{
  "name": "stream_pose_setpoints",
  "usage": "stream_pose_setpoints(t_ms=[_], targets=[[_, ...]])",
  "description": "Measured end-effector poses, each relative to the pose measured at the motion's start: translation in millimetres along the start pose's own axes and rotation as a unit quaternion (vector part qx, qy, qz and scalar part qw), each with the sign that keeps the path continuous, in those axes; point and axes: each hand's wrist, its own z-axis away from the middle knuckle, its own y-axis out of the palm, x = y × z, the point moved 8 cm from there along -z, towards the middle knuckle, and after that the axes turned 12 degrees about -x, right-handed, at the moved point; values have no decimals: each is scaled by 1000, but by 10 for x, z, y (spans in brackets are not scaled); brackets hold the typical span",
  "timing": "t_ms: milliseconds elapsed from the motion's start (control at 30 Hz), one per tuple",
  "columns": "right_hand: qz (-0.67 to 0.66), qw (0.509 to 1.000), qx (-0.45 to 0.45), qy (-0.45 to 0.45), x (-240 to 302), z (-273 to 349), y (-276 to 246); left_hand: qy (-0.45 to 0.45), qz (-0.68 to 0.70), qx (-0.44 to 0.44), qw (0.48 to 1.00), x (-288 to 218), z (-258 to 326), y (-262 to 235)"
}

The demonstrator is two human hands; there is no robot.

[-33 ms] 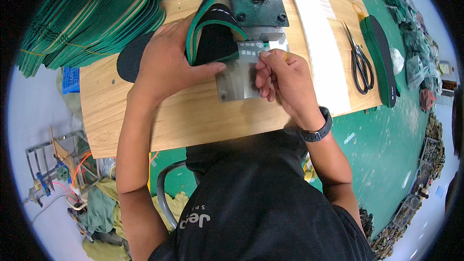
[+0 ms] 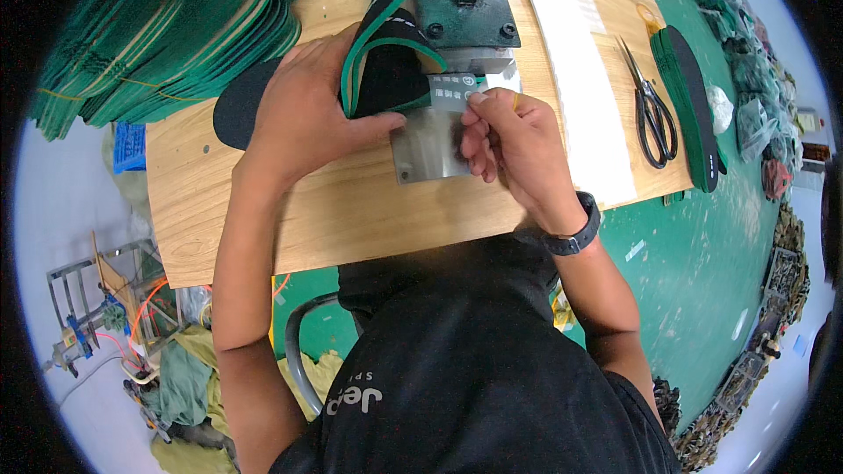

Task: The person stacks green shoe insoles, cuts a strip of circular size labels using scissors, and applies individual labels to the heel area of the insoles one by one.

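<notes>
My left hand (image 2: 307, 105) is wrapped round a pair of bent shoe insoles (image 2: 386, 7), black on one face with green edges. Its thumb points toward a flat metal plate (image 2: 420, 151) that lies at the table's near side, under a black-based press (image 2: 465, 10). Between thumb and fingers of my right hand (image 2: 525, 145) is the edge of a small see-through film (image 2: 450, 90) with white print. The film reaches over the metal plate beside the curled insole; its far end is partly hidden near the press.
Stacked green and black insoles (image 2: 189, 44) fill the far left, with a loose black insole (image 2: 241, 105) near my left hand. White strips (image 2: 584, 105), black-handled scissors (image 2: 656, 118) and another insole stack (image 2: 689, 105) lie to the right. The wooden table (image 2: 351, 228) ends before my lap.
The film's printed end has tilted slightly in my right hand. The upper insole has turned a little, baring more of its black face. Both hands keep nearly the same places.
</notes>
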Motion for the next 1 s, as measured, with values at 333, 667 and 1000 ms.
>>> stream_pose_setpoints(t_ms=[333, 667, 1000], targets=[[-119, 982, -129, -69, 49, 130, -465, -226, 125, -18, 966, 365, 59, -102], [41, 999, 7, -13, 70, -63, -64, -241, 205, -103, 943, 482, 131, -261], [73, 997, 8, -18, 66, -122, -44, -242, 166, -90, 952, 454, 157, -205]])
